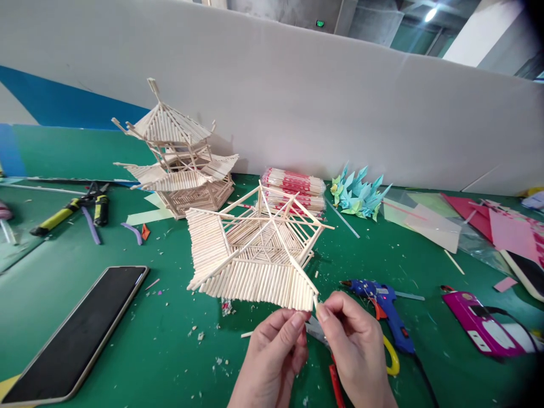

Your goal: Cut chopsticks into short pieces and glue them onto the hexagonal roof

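A half-covered pavilion roof of thin wooden sticks (255, 283) stands in front of me on the green table, with slats laid on its front and left sides. At its front right corner, my right hand (357, 345) pinches a short wooden stick (315, 301) between thumb and forefinger. My left hand (276, 351) is closed just beside it, thumb and fingertips meeting at the roof's lower edge; what lies between them is hidden. Partly behind my right hand are scissors with a yellow handle (391, 357).
A blue glue gun (382, 300) lies at right, near a magenta power strip (480, 323). A phone (80, 328) and pliers (72, 212) lie left. Behind stand a two-tiered stick pagoda (174, 130), bundled sticks (293, 181) and blue paper folds (361, 192).
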A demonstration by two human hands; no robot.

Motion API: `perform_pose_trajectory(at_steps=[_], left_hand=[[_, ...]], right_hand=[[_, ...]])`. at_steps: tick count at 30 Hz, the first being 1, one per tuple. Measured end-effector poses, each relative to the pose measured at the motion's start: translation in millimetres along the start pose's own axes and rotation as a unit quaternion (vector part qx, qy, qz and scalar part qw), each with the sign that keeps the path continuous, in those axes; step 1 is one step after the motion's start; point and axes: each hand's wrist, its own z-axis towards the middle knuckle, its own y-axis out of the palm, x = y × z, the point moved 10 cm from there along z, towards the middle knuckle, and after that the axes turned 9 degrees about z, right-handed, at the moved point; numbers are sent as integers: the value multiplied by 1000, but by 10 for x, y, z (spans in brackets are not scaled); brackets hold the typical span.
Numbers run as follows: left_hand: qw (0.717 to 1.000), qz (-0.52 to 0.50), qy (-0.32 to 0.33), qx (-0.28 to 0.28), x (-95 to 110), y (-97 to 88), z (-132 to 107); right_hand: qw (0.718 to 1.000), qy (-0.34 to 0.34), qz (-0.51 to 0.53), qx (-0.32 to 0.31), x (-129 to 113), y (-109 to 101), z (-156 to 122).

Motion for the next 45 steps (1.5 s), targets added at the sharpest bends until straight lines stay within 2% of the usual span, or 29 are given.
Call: perform_pose_trajectory(at_steps=[8, 11, 19, 27, 33, 38, 45], left_hand=[[1000, -6, 0, 5, 4, 4, 11], [1000, -4, 4, 9, 20, 7, 14], [1000, -16, 7, 7, 31, 14, 18], [1000, -28, 7, 8, 28, 24, 8], [999, -23, 0, 31, 52, 3, -12], [999, -31, -2, 26, 48, 9, -8], [999, -39, -6, 22, 14, -2, 9]], right_hand=[[996, 56, 44, 51, 20, -23, -33], [995, 58, 51, 56, 18, -21, -38], [1000, -7, 4, 8, -22, 21, -2], [1000, 4, 10, -6, -12, 57, -8], [997, 26, 75, 14, 6, 8, -38], [998, 23, 58, -26, 75, 67, -65], [995, 43, 89, 27, 100, 31, -66]])
